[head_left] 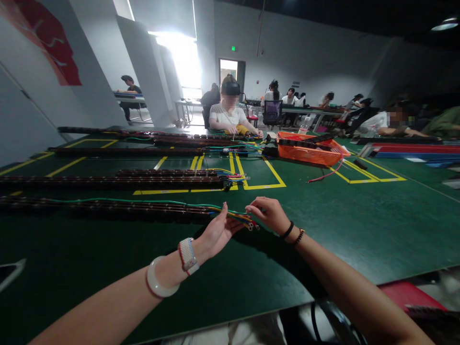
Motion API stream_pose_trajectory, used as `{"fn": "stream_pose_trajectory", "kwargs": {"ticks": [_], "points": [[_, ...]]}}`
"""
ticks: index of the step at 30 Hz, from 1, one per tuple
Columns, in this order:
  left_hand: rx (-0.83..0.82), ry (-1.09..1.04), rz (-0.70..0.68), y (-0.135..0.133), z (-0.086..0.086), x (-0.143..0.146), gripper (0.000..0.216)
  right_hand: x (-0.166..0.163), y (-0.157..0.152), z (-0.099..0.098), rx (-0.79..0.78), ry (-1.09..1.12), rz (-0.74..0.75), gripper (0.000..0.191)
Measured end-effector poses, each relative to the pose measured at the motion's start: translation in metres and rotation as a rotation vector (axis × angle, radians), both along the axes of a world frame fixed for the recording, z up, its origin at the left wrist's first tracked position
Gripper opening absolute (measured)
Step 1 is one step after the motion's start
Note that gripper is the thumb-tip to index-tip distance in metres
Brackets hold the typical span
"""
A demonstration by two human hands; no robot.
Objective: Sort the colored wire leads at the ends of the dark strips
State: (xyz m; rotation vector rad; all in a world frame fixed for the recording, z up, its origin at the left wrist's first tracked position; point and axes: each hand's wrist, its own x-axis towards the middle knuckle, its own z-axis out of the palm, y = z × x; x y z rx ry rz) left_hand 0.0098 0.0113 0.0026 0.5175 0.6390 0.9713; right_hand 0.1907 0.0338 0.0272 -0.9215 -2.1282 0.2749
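A long dark strip assembly (108, 210) lies across the green table, with a bundle of coloured wires (237, 218) coming out of its right end. My left hand (217, 231) grips this wire bundle from below, fingers curled round it. My right hand (268, 213) hovers over the wire ends, fingers bent and pinching the terminals at the tip of the bundle. A green wire (125, 201) runs along the top of the strip.
More dark strips (118, 181) with wire ends lie further back on the green table (359, 225) marked with yellow tape. An orange basket (309, 151) stands at the back right. A person (230, 115) sits opposite; others work at tables behind.
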Motion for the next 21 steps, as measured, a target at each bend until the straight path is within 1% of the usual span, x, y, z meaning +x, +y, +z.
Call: {"fn": "stream_pose_trajectory", "kwargs": {"ticks": [3,5,7,11,14,18,21], "points": [[0.033,-0.009,-0.009,0.001,-0.003,-0.001,0.028,0.004,0.009,-0.004,-0.103,0.076,-0.141,0.023],[0.030,0.008,0.004,0.002,-0.004,-0.001,0.020,0.008,0.017,-0.011,-0.155,0.106,-0.203,0.021],[0.025,0.021,0.004,0.001,-0.004,0.000,0.018,0.011,0.024,-0.020,-0.198,0.118,-0.219,0.017],[0.020,0.017,-0.025,0.002,-0.003,0.000,0.021,0.014,0.035,-0.035,-0.244,0.077,-0.224,0.009],[0.011,0.007,-0.026,0.002,-0.002,0.000,0.020,0.013,0.041,-0.038,-0.234,-0.044,-0.254,0.009],[-0.010,0.011,-0.008,0.001,0.002,0.002,0.020,0.013,0.045,-0.039,-0.147,-0.253,-0.258,0.022],[-0.025,0.017,0.012,0.000,0.005,0.003,0.020,0.013,0.046,-0.042,-0.139,-0.277,-0.290,0.025]]}}
